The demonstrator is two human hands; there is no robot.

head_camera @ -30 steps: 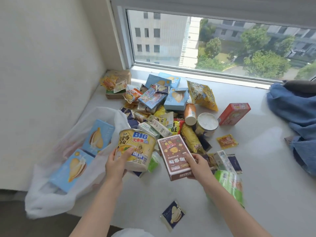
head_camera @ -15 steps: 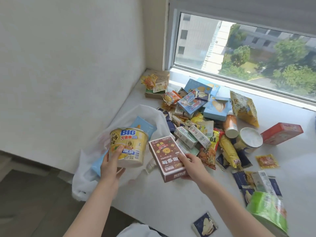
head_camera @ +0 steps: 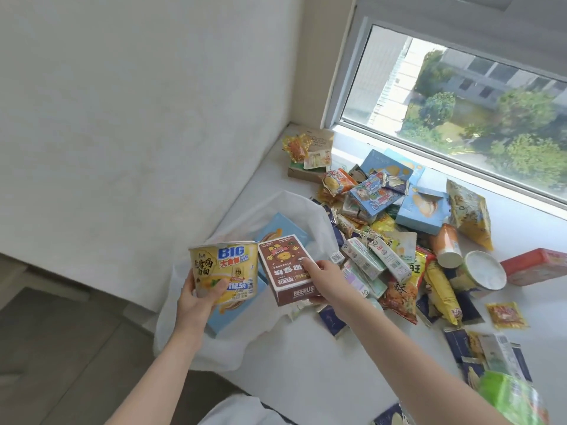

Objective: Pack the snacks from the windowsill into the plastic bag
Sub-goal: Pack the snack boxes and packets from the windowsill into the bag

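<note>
Snacks: one noodle cup [head_camera: 225,273] gripped by left hand [head_camera: 196,302], one brown box [head_camera: 287,268] pinched by right hand [head_camera: 325,279], over one plastic bag [head_camera: 306,210].

We see a thin, translucent white plastic bag [head_camera: 319,222] at the windowsill's [head_camera: 337,363] left edge, whose surface looks smooth and matt. The noodle cup [head_camera: 225,271] has a glossy printed wrap; the brown box [head_camera: 283,268] looks like matt cardboard. Foil packets [head_camera: 441,289] shine.
</note>
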